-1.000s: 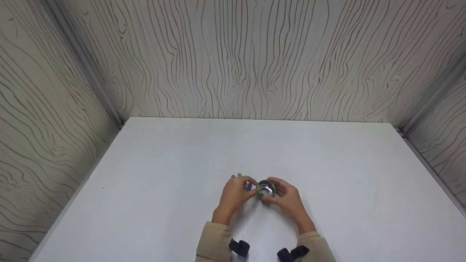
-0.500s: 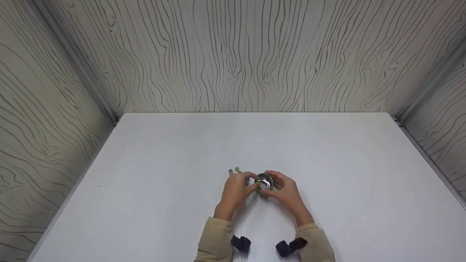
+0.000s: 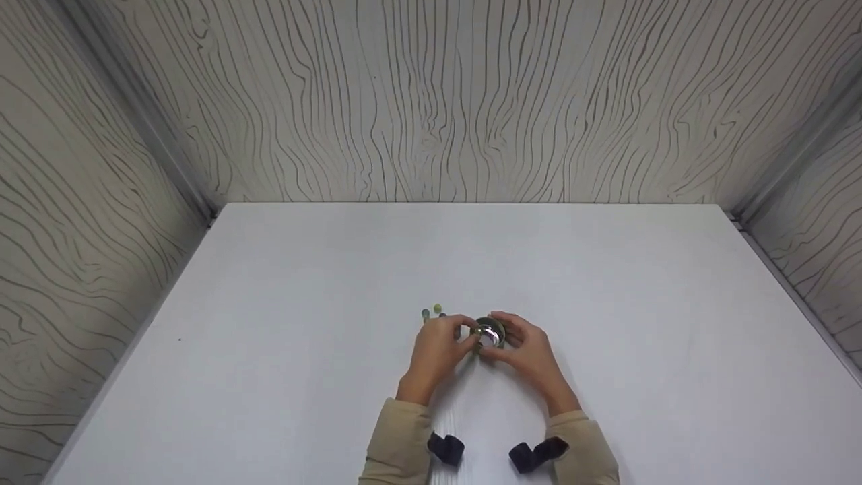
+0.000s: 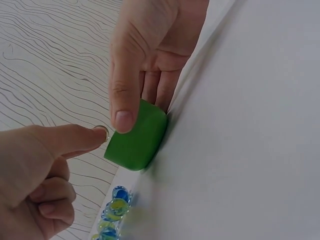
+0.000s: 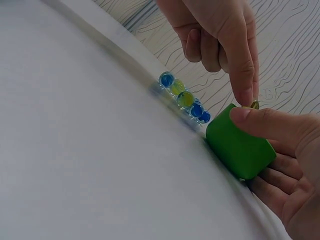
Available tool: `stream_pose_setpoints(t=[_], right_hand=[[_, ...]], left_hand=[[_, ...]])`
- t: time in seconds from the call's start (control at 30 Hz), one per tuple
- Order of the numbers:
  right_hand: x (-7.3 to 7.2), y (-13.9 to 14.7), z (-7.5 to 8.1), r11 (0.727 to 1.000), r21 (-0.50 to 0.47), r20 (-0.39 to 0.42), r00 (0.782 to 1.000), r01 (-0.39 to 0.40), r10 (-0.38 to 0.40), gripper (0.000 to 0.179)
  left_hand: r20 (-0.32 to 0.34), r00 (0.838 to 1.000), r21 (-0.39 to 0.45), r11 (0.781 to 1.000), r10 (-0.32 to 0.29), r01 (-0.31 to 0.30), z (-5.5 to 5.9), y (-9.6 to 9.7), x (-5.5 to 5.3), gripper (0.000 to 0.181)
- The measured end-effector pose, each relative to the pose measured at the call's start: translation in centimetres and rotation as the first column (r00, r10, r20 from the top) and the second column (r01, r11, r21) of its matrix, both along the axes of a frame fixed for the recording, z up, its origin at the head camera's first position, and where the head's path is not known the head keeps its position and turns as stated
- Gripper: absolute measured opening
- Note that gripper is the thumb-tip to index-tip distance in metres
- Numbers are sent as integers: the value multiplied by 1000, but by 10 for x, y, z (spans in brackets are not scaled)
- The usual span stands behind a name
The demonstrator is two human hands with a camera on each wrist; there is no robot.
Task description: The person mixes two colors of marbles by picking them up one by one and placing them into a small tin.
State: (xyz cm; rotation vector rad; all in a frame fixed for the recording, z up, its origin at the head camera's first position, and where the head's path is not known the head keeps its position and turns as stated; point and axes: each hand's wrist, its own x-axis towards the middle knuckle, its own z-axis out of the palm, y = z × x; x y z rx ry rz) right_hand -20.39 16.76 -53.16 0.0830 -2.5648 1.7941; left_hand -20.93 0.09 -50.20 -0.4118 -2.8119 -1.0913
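Note:
A small green cup (image 3: 495, 327) with a shiny metallic inside stands on the white table. My right hand (image 3: 528, 347) grips its side, thumb near the rim in the right wrist view and other fingers behind the green wall (image 5: 237, 145). Between thumb and forefinger my left hand (image 3: 436, 349) pinches a glass marble (image 5: 255, 105), right at the cup's rim. Only a sliver of that marble (image 4: 102, 132) shows past the fingertips. Beside the cup lie several clear glass marbles (image 5: 185, 98) with blue and yellow swirls, partly hidden by my left hand in the head view.
The white table (image 3: 303, 283) reaches back to a wall (image 3: 431, 101) with a wood-grain pattern, with another such panel (image 3: 81, 236) at the left. Dark straps with small mounts (image 3: 446, 449) sit on both beige sleeves (image 3: 397, 441).
My left hand's fingertips have moved slightly right, from beside the cup to over its rim. The right hand keeps its grip on the cup. The head view has tilted a little.

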Motion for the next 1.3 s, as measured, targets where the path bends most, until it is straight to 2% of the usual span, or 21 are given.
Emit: stream_pose_setpoints(t=[0.37, 0.6, 0.8, 1.13, 1.3], right_hand=[[2, 2, 3, 999, -25, 2, 1000, -23, 23, 63], [1, 2, 2, 1000, -26, 11, 1000, -9, 9, 63], [0, 1, 1, 1000, -11, -4, 1000, -8, 8, 62], [1, 0, 2, 999, -31, -4, 1000, -10, 9, 62], [1, 0, 2, 1000, -28, 3, 1000, -12, 12, 62]], left_hand=[[61, 998, -43, 999, 15, -12, 2, 1, 2, 17], [88, 996, -30, 999, 14, -11, 1, 0, 0, 17], [66, 998, 2, 1000, 0, 0, 1, -3, -1, 17], [-35, 999, 2, 1000, 9, -9, 3, -13, -1, 16], [-45, 999, 4, 1000, 27, -27, 3, -18, -1, 15]])
